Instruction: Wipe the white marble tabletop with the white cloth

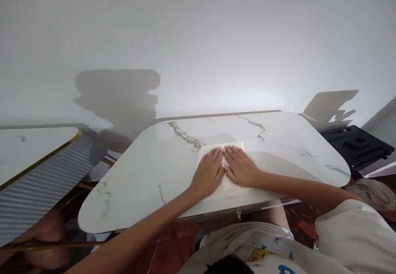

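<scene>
below centre, left hand (209,172) and right hand (243,167) lie flat, fingers together, seemingly pinning cloth (228,188) to worktop (133,183).

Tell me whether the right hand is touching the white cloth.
Touching. The head view shows the right hand lying palm-down on the white cloth, fingers extended across it.

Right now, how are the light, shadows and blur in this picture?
In the head view, the wall glows brightest just behind the table, with a big shadow left and a smaller shadow right; also in the head view, softer shade falls around the pale cloth, and the lower left looks dim and blurred.
</scene>
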Demonstrator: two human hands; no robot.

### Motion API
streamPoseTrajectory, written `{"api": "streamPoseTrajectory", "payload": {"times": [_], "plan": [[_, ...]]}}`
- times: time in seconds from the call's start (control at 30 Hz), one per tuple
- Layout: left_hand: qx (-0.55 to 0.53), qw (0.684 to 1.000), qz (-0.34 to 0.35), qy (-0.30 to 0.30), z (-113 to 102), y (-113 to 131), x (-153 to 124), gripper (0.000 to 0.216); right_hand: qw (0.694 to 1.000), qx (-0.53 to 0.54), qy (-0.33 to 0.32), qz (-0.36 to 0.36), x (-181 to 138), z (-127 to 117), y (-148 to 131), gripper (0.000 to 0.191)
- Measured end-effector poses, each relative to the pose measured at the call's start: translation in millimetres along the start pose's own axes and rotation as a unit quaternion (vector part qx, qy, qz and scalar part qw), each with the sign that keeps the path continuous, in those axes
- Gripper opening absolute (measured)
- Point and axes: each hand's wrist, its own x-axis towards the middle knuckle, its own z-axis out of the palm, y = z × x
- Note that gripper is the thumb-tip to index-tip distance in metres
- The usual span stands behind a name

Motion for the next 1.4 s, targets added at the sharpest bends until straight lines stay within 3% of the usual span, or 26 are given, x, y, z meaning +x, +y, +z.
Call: {"api": "streamPoseTrajectory", "payload": {"times": [0.1, 0.2, 0.33, 0.47, 0.6, 0.83, 1.0, 1.1, 1.23, 1.4], "plan": [[-0.051, 0.998, -0.034, -0.003, 0.7, 20.7, -22.0, 0.055, 1.000, 0.011, -0.014, -0.018, -26.4, -8.1, -5.8, 0.056], [-0.105, 0.993, -0.052, -0.016, 4.1, 43.4, -25.3, 0.058, 0.999, 0.018, -0.024, -0.023, -49.8, -18.3, 3.6, 0.058], [-0.157, 0.984, -0.062, -0.064, 12.6, 69.0, -6.0, 0.063, 0.999, 0.017, -0.036, -0.020, -69.9, -31.0, 31.6, 0.058], [-0.166, 0.981, -0.070, -0.077, 23.3, 77.5, 31.9, 0.061, 0.999, 0.010, -0.045, -0.015, -67.2, -36.2, 63.9, 0.058], [-0.144, 0.986, -0.071, -0.051, 28.2, 60.5, 76.5, 0.054, 0.999, -0.011, -0.052, 0.006, -33.0, -29.0, 91.4, 0.057], [-0.046, 0.998, -0.009, 0.040, 30.8, -13.3, 143.9, 0.042, 0.999, -0.029, -0.031, -0.014, 68.8, 4.1, 133.3, 0.054], [-0.010, 0.999, 0.001, 0.053, 37.2, -48.8, 193.0, 0.039, 0.999, -0.039, -0.012, -0.011, 121.5, 15.3, 167.4, 0.050], [0.000, 0.999, 0.011, 0.050, 44.8, -53.1, 224.4, 0.036, 0.999, -0.038, -0.008, 0.008, 135.9, 14.2, 193.0, 0.051], [0.002, 0.999, 0.017, 0.040, 56.4, -40.1, 256.9, 0.033, 0.999, -0.035, 0.007, 0.026, 134.9, 8.5, 225.4, 0.049], [0.001, 0.999, 0.033, 0.027, 67.0, -6.2, 259.4, 0.035, 0.997, -0.044, 0.005, 0.056, 104.1, -2.3, 240.2, 0.051]]}}
